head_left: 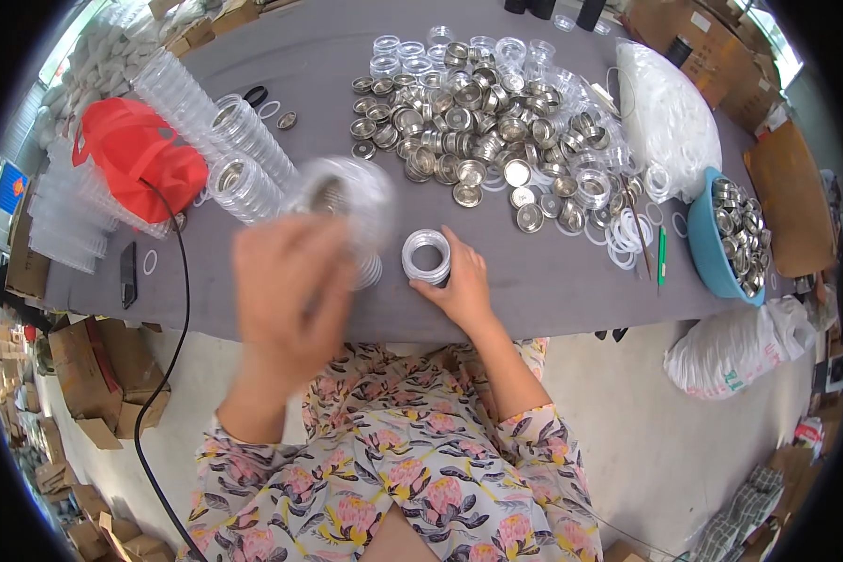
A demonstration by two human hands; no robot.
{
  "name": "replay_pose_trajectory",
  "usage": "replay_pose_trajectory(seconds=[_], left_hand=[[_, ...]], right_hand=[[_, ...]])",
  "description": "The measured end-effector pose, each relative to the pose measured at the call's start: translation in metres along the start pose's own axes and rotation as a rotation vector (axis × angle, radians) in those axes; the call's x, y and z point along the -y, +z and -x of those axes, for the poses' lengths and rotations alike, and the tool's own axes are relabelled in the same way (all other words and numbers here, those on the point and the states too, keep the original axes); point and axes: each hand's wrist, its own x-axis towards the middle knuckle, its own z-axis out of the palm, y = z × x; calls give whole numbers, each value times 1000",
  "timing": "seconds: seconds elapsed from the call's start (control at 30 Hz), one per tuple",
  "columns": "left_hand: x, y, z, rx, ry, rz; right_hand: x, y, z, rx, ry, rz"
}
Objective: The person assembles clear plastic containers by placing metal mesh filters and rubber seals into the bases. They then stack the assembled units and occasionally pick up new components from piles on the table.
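My left hand [295, 290], smeared by motion, is raised over the near part of the table. At its fingers is a blurred stack of clear round plastic cases [370, 201], with something metallic in its middle; it appears gripped. Partly hidden beneath that hand, another clear ringed stack [370, 272] stands on the cloth. My right hand [464, 286] curls its thumb and fingers around a short stack of clear plastic rings [426, 245], which rests upright on the table. Taller stacks of clear round cases [244, 183] stand to the left.
A large heap of silver metal cups [468, 122] and clear cases covers the far middle. Right of it are white rings [623, 239], a green pen-like tool [662, 255], a plastic bag [665, 112] and a blue basin [707, 239]. Leftward lie a red bag [140, 155], phone [128, 276] and black cable [185, 309].
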Motion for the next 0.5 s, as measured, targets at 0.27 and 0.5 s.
replay_pose_trajectory(seconds=[0.27,0.5], left_hand=[[37,-24,-8,344,-100,-55],[33,-14,-11,125,-12,-99]], right_hand=[[-17,-5,-6,-401,37,-303],[-68,-41,-32,-364,197,585]])
